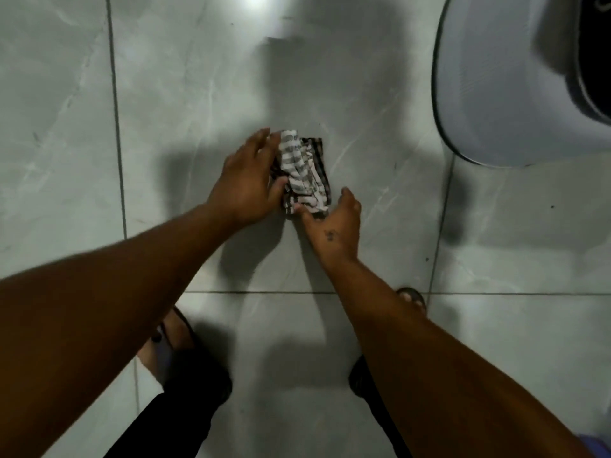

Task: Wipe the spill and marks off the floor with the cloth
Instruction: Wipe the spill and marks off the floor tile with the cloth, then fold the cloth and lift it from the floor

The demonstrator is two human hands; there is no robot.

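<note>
Bunching striped cloth [305, 175], hands [246, 186] unlabelled

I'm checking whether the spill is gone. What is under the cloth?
The bunched striped cloth lies on the grey floor tile, with the left hand and right hand at its edges. The tile under it is covered, so any spill there cannot be seen.

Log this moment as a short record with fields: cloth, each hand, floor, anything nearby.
cloth: striped cloth, bunched, lying on the floor
left hand: flat on the cloth's left side, fingers spread
right hand: fingertips touching its near edge
floor: grey tile floor; spill not discernible
nearby: pale rounded object, upper right
</note>
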